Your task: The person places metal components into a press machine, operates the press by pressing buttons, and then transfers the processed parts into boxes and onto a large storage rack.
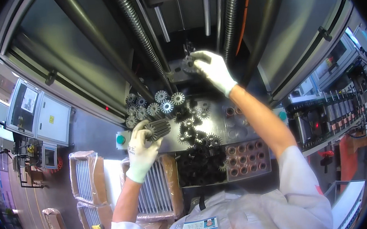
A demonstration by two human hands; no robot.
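Observation:
My white-gloved left hand point(140, 151) grips a slotted metal rotor core point(160, 129), a cylinder with grooves along its side, lying tilted between thumb and fingers. Further off, my gloved right hand point(215, 70) reaches into the machine, its thumb and fingertips closed at a round grey part point(188, 65) on the fixture. The fingers partly cover that part, so its details are hard to make out. Beyond my left hand stand several more slotted rotor cores point(166, 106) in a cluster, toothed ends up. Small black toothed pieces point(189, 123) lie heaped at the middle of the metal table.
A black pile of parts point(199, 166) fills the near tray, beside a clear tray of copper-coloured rings point(246, 160). Green buttons point(120, 139) sit at both table ends. Cartons of metal rods point(155, 192) stand at left. Machine columns point(96, 39) flank the fixture.

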